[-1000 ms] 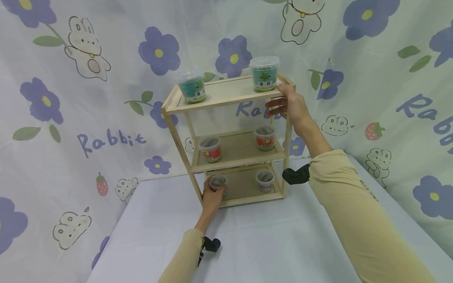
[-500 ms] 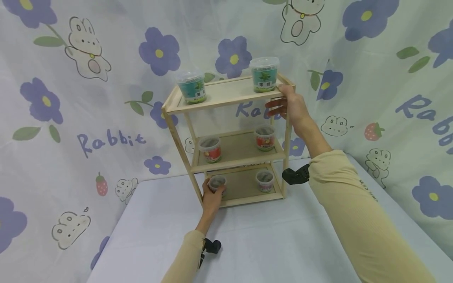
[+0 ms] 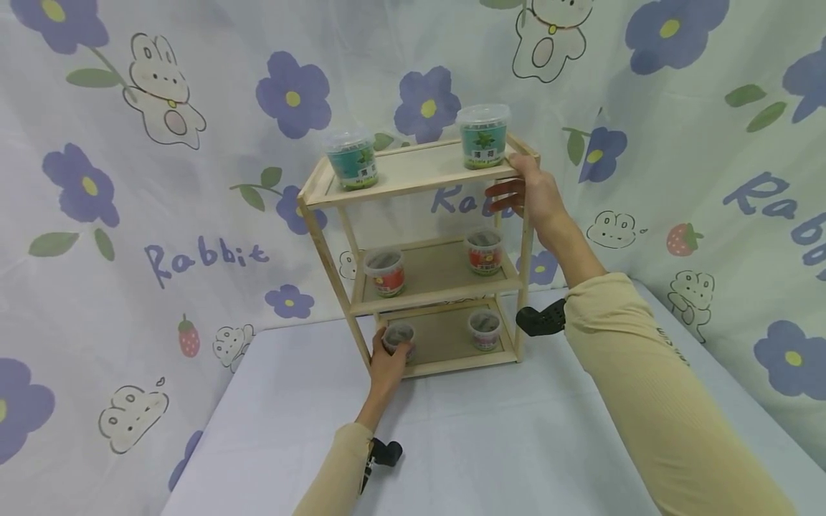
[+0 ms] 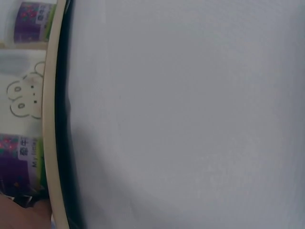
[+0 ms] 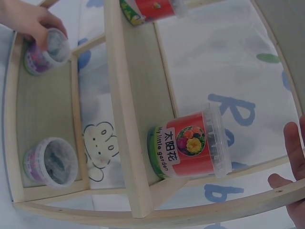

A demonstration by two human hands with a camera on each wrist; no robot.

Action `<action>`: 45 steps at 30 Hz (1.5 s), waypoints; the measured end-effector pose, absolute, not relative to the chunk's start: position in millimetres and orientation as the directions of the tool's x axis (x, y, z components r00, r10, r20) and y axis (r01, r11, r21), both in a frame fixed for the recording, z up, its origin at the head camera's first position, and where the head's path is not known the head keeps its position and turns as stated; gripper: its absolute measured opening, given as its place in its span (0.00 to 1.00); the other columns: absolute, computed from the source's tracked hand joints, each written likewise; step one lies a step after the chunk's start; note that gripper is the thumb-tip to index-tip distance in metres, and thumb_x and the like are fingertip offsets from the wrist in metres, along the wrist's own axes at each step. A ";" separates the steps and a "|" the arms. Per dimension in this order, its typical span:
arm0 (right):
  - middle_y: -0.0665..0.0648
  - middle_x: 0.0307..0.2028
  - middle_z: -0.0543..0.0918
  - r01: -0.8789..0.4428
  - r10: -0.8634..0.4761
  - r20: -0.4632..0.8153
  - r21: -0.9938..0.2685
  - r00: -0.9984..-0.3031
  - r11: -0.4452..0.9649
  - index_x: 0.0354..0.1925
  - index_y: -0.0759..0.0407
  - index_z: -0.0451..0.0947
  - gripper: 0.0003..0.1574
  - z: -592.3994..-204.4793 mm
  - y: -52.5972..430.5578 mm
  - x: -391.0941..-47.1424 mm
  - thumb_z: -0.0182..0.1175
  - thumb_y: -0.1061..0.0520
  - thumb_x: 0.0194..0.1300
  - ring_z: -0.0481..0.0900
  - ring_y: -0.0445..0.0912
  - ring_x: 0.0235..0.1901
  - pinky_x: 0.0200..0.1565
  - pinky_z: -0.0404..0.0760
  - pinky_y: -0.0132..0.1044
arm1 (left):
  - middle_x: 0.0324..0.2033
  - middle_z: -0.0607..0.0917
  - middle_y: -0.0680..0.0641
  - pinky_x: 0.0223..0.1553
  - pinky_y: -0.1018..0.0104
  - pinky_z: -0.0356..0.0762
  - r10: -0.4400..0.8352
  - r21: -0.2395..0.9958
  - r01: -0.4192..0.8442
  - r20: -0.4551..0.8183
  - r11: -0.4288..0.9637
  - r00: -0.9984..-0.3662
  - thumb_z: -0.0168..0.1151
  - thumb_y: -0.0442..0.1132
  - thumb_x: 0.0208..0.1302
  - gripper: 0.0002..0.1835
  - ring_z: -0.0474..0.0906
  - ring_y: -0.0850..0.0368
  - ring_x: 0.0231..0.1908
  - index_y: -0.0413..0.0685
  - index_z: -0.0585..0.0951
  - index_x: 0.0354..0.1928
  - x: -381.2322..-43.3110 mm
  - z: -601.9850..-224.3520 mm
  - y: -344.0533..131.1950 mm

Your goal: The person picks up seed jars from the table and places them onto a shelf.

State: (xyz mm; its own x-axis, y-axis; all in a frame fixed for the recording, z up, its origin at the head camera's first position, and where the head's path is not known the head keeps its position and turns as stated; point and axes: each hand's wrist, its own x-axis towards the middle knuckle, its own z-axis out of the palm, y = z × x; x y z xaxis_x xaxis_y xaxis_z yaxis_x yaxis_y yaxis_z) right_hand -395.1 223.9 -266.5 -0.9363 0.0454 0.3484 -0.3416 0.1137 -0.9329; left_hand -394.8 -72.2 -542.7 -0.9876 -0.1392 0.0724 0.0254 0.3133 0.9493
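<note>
Nothing has really moved since a second ago: both hands keep their places on the wooden shelf (image 3: 413,172). The left hand (image 3: 387,362) has its grip curled around a purple pot (image 3: 398,337) at the left end of the bottom tier, just above the counter (image 3: 490,444). The right hand (image 3: 532,193) grips the shelf's top right corner, a teal pot (image 3: 482,137) just left of it.
</note>
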 end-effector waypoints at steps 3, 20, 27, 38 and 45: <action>0.47 0.32 0.86 -0.342 0.047 0.349 -0.933 -0.936 0.112 0.58 0.56 0.76 0.36 -266.0 223.7 -395.2 0.34 0.35 0.75 0.85 0.50 0.36 0.53 0.70 0.44 | 0.65 0.68 0.32 0.63 0.43 0.68 -0.130 0.951 0.024 0.067 0.309 -0.989 0.57 0.48 0.65 0.41 0.68 0.37 0.64 0.45 0.53 0.76 -394.3 -541.4 -73.2; 0.43 0.29 0.86 -0.329 0.037 0.336 -0.936 -0.941 0.124 0.57 0.54 0.77 0.36 -267.0 224.0 -394.4 0.34 0.34 0.74 0.86 0.50 0.36 0.49 0.68 0.42 | 0.73 0.59 0.36 0.70 0.44 0.58 -0.104 0.958 0.094 0.126 0.272 -0.987 0.53 0.45 0.71 0.38 0.57 0.38 0.72 0.45 0.51 0.77 -391.8 -531.2 -74.9; 0.44 0.31 0.86 -0.330 0.021 0.337 -0.932 -0.941 0.148 0.58 0.53 0.76 0.38 -266.5 224.1 -395.3 0.34 0.32 0.73 0.86 0.47 0.35 0.46 0.67 0.41 | 0.75 0.56 0.39 0.72 0.41 0.52 -0.138 0.949 0.107 0.153 0.298 -0.978 0.57 0.45 0.70 0.39 0.50 0.39 0.74 0.46 0.52 0.77 -389.3 -519.7 -73.9; 0.47 0.36 0.86 -0.312 0.018 0.319 -0.936 -0.947 0.164 0.56 0.58 0.77 0.46 -268.9 224.8 -390.3 0.32 0.26 0.71 0.85 0.51 0.41 0.58 0.69 0.49 | 0.73 0.62 0.40 0.71 0.40 0.53 -0.007 0.889 0.209 0.231 0.407 -0.973 0.58 0.47 0.69 0.37 0.54 0.40 0.73 0.47 0.56 0.76 -366.1 -492.9 -88.3; 0.63 0.54 0.80 -0.314 -0.014 0.319 -0.920 -0.948 0.235 0.64 0.68 0.69 0.52 -325.0 248.0 -378.7 0.29 0.26 0.74 0.79 0.49 0.50 0.69 0.59 0.59 | 0.65 0.74 0.39 0.69 0.47 0.63 0.141 0.884 0.306 0.273 0.353 -0.952 0.56 0.44 0.72 0.26 0.70 0.45 0.66 0.45 0.68 0.68 -336.9 -474.7 -115.7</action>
State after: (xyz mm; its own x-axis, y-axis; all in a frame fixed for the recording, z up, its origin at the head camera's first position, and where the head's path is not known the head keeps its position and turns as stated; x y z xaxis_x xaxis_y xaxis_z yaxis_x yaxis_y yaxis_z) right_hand -378.7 248.0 -325.0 -0.9476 -0.0142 0.3193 -0.3135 0.2351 -0.9200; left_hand -336.9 -115.7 -474.7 -0.9517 0.1405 0.2730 0.3058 0.3530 0.8843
